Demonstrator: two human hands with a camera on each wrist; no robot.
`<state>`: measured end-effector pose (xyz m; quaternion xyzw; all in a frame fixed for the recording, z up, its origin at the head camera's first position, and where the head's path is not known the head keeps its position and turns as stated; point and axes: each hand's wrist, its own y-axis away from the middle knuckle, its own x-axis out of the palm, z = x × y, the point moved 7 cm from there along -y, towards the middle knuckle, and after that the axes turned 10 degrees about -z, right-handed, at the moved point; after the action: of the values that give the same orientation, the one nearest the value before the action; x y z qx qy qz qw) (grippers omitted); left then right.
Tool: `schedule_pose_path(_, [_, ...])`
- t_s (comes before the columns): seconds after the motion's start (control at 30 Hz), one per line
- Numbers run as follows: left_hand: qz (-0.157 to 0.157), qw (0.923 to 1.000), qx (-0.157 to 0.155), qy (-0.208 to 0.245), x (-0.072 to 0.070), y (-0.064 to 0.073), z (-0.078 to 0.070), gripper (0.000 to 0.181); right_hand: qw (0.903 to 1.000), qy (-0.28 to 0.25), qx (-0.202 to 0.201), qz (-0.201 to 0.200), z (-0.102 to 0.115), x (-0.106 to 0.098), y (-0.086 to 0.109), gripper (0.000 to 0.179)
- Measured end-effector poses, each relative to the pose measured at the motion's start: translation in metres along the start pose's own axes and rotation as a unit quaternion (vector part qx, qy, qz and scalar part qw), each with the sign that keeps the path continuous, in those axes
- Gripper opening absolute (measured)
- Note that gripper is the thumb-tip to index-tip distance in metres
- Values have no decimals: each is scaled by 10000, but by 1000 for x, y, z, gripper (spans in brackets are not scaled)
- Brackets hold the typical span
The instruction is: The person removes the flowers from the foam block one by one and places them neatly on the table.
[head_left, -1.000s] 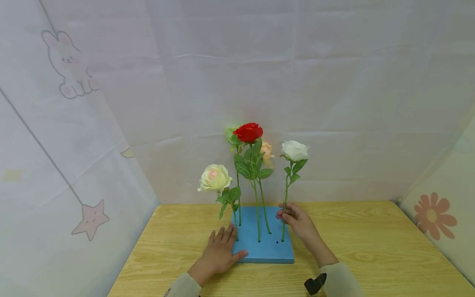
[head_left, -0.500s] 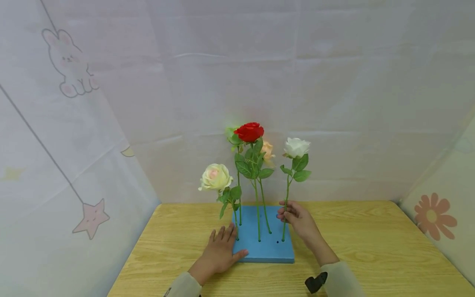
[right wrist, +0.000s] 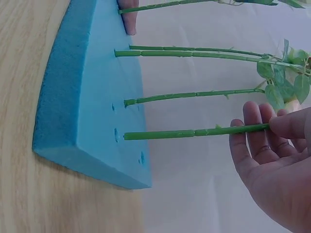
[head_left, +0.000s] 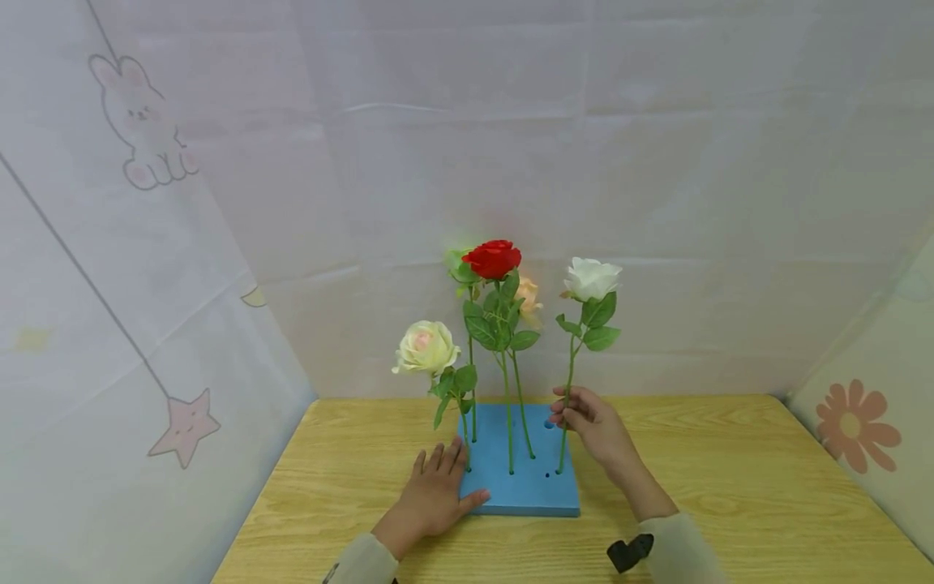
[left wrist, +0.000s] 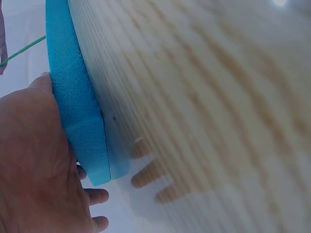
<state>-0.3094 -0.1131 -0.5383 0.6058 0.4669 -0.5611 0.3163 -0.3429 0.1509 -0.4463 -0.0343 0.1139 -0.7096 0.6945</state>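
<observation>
My right hand (head_left: pixel 601 434) pinches the green stem of a white artificial rose (head_left: pixel 592 280) between thumb and fingers. In the right wrist view, the stem's cut end shows right at a hole (right wrist: pixel 116 135) in the blue foam block (right wrist: pixel 104 116). The rose stands nearly upright, leaning slightly right. Fingers spread, my left hand (head_left: pixel 434 492) rests on the left edge of the block, its thumb over the front corner. Also standing in the foam are a red rose (head_left: pixel 494 259), a cream rose (head_left: pixel 426 347), a green rose (head_left: pixel 461 268) and a peach rose (head_left: pixel 529 296).
Bare holes (right wrist: pixel 142 158) show in the foam near the white rose's stem. The block lies on a wood-grain table (head_left: pixel 730 478). Behind it hangs a pale cloth backdrop (head_left: pixel 700 203), with patterned side panels at left and right.
The white rose has risen a little and shifted right, its leaves turning to the right. My right hand has moved slightly up and right with it. The left hand stays in place.
</observation>
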Motion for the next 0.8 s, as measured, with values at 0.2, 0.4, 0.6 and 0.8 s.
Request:
schedule_pose_path(0.2, [-26,10000,15,-5,-5,2,-3,95,9998,84,-79,140,8,-5,5,32])
schedule_pose_path(0.4, [1,10000,11,40,-7,2,-4,93,9995,148,-136,259,13,-12,9,34])
schedule_pose_path(0.6, [24,10000,0,-12,0,0,0,95,9990,237,-157,359,11,-21,11,36])
schedule_pose_path(0.8, [4,10000,-34,-70,6,-2,5,96,9986,338,-147,386,8,-30,15,37])
